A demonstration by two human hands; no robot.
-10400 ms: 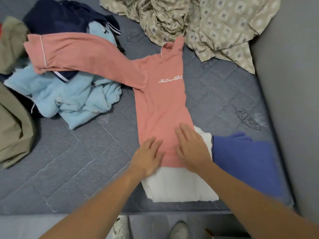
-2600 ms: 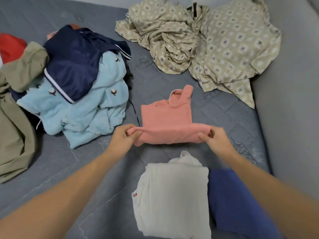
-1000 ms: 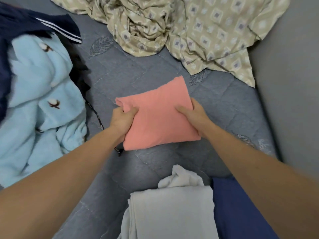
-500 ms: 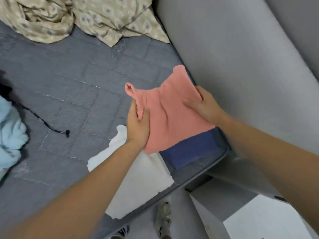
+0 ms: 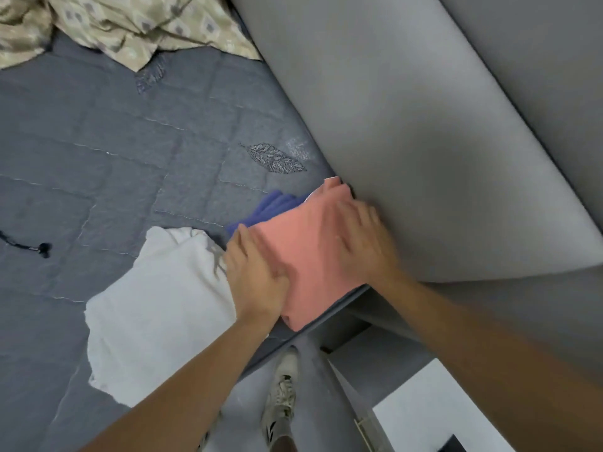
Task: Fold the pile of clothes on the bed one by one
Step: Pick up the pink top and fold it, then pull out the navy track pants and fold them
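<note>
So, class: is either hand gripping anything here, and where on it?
Nothing is gripped. The left hand and right hand lie flat on top of the folded pink shirt.

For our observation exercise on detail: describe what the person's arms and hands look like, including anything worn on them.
Both forearms are bare as far as the frame shows, with no sleeves visible. The left hand and right hand wear no gloves; no watch or bracelet shows. Motion blur hides any rings.

Grey quilted bed (image 5: 107, 164) with white folded garment (image 5: 156, 308), blue garment (image 5: 270, 205), patterned sheet (image 5: 130, 27).
</note>
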